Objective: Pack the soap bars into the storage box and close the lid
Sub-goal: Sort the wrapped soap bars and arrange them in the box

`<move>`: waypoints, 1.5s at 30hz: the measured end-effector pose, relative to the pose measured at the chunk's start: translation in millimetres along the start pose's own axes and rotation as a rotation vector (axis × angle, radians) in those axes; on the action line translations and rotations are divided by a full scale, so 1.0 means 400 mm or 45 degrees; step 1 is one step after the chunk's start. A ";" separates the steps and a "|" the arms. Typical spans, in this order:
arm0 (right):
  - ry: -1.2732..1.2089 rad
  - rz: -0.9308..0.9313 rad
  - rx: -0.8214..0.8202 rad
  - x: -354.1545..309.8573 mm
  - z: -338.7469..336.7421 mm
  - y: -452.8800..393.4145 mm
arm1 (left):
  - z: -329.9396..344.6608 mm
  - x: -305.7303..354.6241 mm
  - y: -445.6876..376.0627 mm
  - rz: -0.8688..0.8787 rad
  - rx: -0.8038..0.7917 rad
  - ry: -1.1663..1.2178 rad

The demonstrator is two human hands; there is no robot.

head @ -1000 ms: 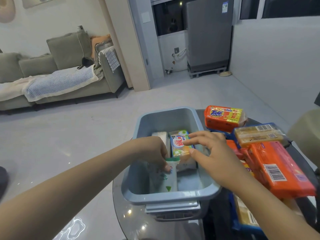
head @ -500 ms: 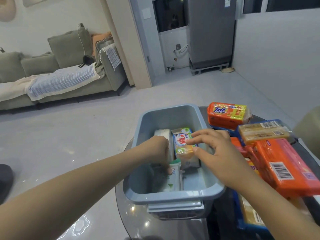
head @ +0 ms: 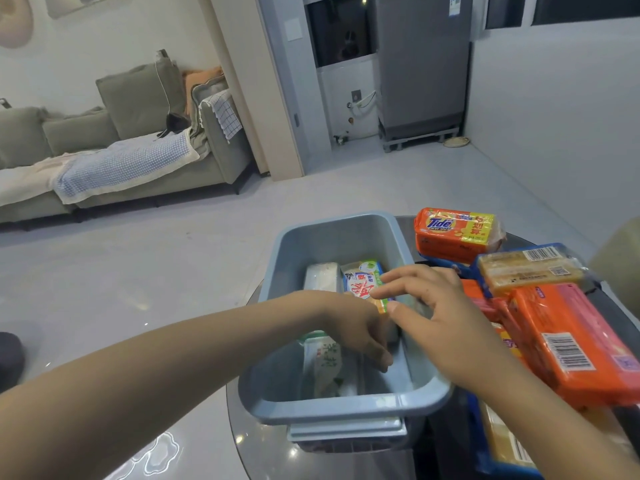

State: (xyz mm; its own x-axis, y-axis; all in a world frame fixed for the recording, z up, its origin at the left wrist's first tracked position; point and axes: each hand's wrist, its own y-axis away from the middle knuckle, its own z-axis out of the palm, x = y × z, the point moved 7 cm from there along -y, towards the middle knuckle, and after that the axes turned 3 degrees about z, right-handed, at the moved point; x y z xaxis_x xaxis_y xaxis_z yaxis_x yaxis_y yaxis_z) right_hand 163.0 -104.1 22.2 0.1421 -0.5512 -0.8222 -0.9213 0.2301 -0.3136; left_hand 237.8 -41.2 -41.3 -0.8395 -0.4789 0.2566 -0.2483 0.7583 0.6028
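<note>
The blue-grey storage box (head: 346,412) stands open on a round glass table (head: 256,441), with its lid (head: 346,432) lying under it. Inside stand a white bar (head: 320,276) and a blue, white and red soap pack (head: 362,279). A white-green pack (head: 323,362) leans at the left. My left hand (head: 356,325) reaches into the box, fingers pointing down beside the white-green pack, with nothing seen in them. My right hand (head: 440,317) hovers over the box's right side, fingers spread, fingertips at the blue, white and red pack.
Right of the box lie piled soap packs: an orange Tide pack (head: 457,233), yellow bars in clear wrap (head: 530,270), a large orange pack (head: 571,344) and a blue-edged pack (head: 498,441) below. A sofa (head: 145,161) stands far left across the grey floor.
My left hand has let go of the white-green pack and shifted right toward the box's middle. The pack now leans lower at the left. My right hand has barely moved.
</note>
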 end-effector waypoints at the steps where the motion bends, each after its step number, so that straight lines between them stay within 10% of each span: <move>1: -0.002 -0.004 -0.012 0.001 -0.001 0.000 | 0.005 -0.008 -0.003 -0.027 -0.035 -0.031; 25: 0.113 -0.143 -0.291 0.008 0.028 0.010 | 0.042 -0.068 0.059 -0.201 -0.106 -0.188; 45: -0.007 -0.043 0.087 0.040 -0.134 0.090 | -0.119 0.050 0.180 -0.044 1.069 0.718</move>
State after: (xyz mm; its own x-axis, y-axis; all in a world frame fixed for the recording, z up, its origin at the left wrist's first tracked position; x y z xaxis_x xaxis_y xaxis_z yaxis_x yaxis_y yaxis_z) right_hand 112.7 -147.7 23.3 0.1748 -0.5550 -0.8133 -0.8892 0.2657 -0.3725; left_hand 226.3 -17.3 43.1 -0.5287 -0.4807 0.6996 -0.7100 0.7021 -0.0542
